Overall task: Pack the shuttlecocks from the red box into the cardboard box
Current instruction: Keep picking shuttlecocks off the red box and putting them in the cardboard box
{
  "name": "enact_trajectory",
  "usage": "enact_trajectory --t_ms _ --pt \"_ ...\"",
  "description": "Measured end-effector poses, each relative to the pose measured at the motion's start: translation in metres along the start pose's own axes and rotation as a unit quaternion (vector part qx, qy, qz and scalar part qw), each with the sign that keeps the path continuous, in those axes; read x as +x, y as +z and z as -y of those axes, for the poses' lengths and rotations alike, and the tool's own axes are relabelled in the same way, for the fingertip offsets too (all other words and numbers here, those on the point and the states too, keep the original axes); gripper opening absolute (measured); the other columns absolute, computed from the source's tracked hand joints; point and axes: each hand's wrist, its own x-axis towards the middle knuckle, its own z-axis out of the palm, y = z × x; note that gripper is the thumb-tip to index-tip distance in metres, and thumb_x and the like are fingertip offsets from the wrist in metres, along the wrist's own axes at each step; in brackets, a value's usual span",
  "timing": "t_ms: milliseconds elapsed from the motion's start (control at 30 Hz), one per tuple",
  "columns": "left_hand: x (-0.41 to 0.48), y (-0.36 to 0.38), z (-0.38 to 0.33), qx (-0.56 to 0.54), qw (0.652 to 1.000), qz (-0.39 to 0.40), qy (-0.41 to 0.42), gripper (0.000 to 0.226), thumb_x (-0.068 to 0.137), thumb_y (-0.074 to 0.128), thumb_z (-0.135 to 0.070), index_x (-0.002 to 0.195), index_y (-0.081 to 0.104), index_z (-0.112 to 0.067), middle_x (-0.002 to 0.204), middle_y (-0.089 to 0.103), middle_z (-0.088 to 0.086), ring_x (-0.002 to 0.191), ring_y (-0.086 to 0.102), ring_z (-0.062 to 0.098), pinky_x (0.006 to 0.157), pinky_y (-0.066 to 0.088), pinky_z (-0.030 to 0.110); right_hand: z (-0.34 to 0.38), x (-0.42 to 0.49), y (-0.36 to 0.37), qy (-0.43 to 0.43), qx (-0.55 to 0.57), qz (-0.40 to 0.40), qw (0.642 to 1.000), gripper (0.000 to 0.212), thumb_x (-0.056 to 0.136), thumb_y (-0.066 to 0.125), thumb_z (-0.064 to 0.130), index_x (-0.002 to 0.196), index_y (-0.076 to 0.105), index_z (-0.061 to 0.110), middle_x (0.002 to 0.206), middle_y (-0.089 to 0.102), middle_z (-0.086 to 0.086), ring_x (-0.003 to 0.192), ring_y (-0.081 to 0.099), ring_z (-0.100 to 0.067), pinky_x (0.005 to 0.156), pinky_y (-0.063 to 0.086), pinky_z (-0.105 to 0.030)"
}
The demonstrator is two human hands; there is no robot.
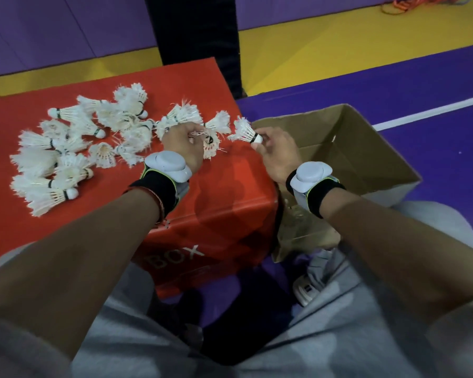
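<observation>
**Shuttlecocks half-gathered on the red lid, one on its way to the carton**

At the left of the frame a loose heap of shuttlecocks (66,148) lies on the flat top of the red box (216,214), many with frayed, splayed feathers. They look very light and easily crushed. The feather skirts would bend or shed under a squeeze, so the firm rounded cork end is the safer place to take hold. Several are tangled skirt to skirt and may drag neighbours along when lifted.

Towards the centre, the left hand (182,144) is closed over a small bunch of shuttlecocks near the box's right edge, with feathers poking out between the fingers. Just right of it, the right hand (276,151) pinches a single shuttlecock (246,133) by its cork, feathers pointing left, held between the two boxes.

At the right, the cardboard box (366,159) stands open on the floor, touching the red box's side. Its inside is mostly hidden from this angle.

The purple floor (393,85) has a white line and a yellow band, like a sports court.
</observation>
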Motion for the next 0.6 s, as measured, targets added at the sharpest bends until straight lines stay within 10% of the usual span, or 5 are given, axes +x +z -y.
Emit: enact_trajectory --t_ms 433,600 --pt "-0.017 0.104 -0.080 -0.017 0.995 0.093 0.043 0.034 0.086 0.054 -0.003 0.103 0.075 -0.023 0.077 0.062 0.000 0.054 0.048 0.010 0.060 0.039 0.018 -0.096 -0.033 -0.063 0.160 -0.038 -0.057 0.985 0.028 0.091 0.065 0.030 0.118 0.067 0.020 0.110 0.068 -0.003 0.103 0.061 -0.025 0.084 0.053 -0.036" --pt "-0.025 0.120 -0.089 -0.068 0.985 0.149 0.050 0.030 0.084 0.065 -0.010 0.111 0.070 -0.020 0.097 0.069 -0.005 0.086 0.066 0.009 0.080 0.052 0.019 -0.106 -0.034 -0.065 0.184 -0.061 -0.049 0.980 0.029 0.093 0.062 0.030 0.119 0.065 0.018 0.114 0.066 -0.004 0.108 0.058 -0.027 0.085 0.053 -0.040"
